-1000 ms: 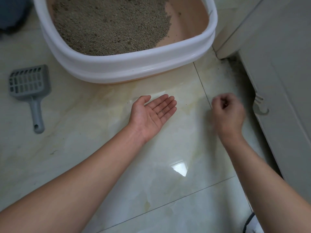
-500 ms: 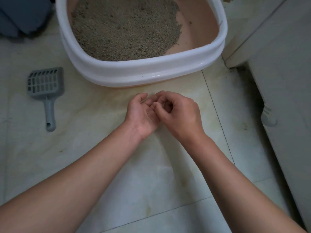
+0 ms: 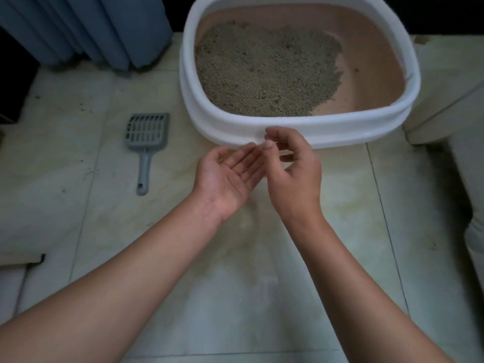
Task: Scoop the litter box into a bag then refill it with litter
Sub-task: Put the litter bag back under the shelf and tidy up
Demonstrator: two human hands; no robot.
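The white-rimmed litter box with a pink inner wall stands on the tiled floor ahead. Grey-brown litter fills its left and middle; the right part of the bottom is bare. A grey slotted scoop lies flat on the floor left of the box, handle toward me. My left hand is held palm up just in front of the box, fingers straight, with a few litter grains on them. My right hand hovers over the left fingertips with loosely curled fingers, thumb and forefinger slightly apart. No bag is in view.
A blue-grey curtain hangs at the back left. A white cabinet or appliance base stands close to the box's right side and runs down the right edge. A flat cardboard piece lies at the left edge.
My right hand came in from the floor at the right, met my left palm, then lifted a little. My left hand has opened flat again. The view has tilted up, showing the whole box.
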